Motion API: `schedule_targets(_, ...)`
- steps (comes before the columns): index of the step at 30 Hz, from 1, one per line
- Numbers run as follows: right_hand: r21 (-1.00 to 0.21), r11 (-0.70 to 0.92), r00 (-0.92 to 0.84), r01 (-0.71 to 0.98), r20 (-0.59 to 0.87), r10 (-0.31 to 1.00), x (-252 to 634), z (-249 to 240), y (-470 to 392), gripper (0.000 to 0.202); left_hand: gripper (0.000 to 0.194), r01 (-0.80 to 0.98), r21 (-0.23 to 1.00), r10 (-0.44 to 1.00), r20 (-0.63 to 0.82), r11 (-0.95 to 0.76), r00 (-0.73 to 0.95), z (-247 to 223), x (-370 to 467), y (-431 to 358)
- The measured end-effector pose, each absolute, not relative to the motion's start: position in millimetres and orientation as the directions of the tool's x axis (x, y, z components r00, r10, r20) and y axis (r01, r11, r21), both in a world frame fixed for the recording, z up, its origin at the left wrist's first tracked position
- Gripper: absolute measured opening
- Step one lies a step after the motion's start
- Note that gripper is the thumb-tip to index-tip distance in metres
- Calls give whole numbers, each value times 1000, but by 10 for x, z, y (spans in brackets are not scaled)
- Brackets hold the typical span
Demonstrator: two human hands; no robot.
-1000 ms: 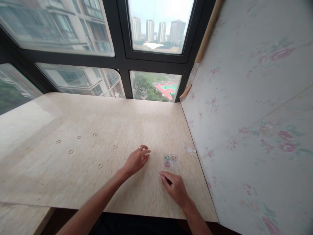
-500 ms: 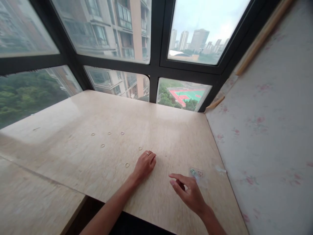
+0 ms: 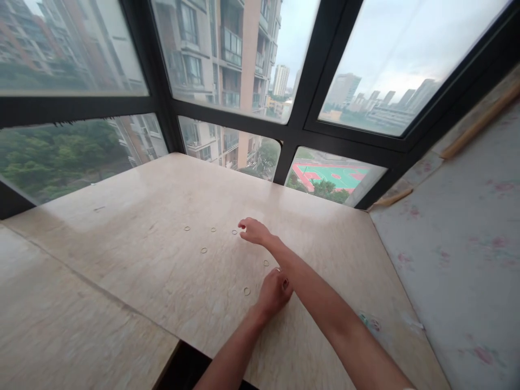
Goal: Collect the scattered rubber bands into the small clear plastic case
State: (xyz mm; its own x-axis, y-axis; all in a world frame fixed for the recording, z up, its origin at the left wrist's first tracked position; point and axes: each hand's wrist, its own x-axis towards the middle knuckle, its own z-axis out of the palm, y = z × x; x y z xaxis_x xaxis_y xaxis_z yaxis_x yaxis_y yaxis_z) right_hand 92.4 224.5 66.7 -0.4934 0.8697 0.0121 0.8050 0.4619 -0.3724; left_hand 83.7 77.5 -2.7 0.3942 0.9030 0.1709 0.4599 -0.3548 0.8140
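Several small thin rings lie scattered on the beige marble-look surface [image 3: 134,260]; they look like rubber bands, but I cannot be sure. My right hand [image 3: 255,232] reaches across my left one, thumb and fingers parted, just beside a far ring [image 3: 234,232] with nothing visible in its grasp. Resting on the surface, my left hand [image 3: 274,292] is curled closed and wears a finger ring. A small round shape shows at its fingers, too unclear to name. Near it lie one ring [image 3: 266,263] and another ring [image 3: 247,291].
A clear packet with coloured loops [image 3: 369,322] lies at right, partly behind my right forearm. Beyond it is a crumpled clear scrap [image 3: 413,323] by the papered wall [image 3: 459,260]. Dark window frames [image 3: 227,116] border the back. A small thin strip [image 3: 99,208] lies far left.
My right hand has moved from the right side forward and left, over my left hand, to a far ring. My left hand stays closed on the surface. The view has swung left.
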Motion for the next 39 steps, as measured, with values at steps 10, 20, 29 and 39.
schedule_targets(10, -131, 606, -620, 785, -173, 765, 584, 449, 2457, 17, 14, 450, 833, 922, 167, -322, 350, -23, 836, 792)
schedule_targets(20, -310, 546, -605, 779, -140, 784, 780, 491, 2325, 4, 14, 499, 789, 917, 197, -359, 348, -50, 859, 798)
schedule_targets(29, -800, 255, -485, 544, -51, 873, 1207, 410, 1975, 4, 13, 419, 820, 901, 244, -389, 359, 19, 831, 797)
schedule_targets(39, -986, 22, -273, 164, -24, 962, 1720, 614, 1358, 26, 17, 410, 806, 885, 278, -426, 373, -38, 814, 743)
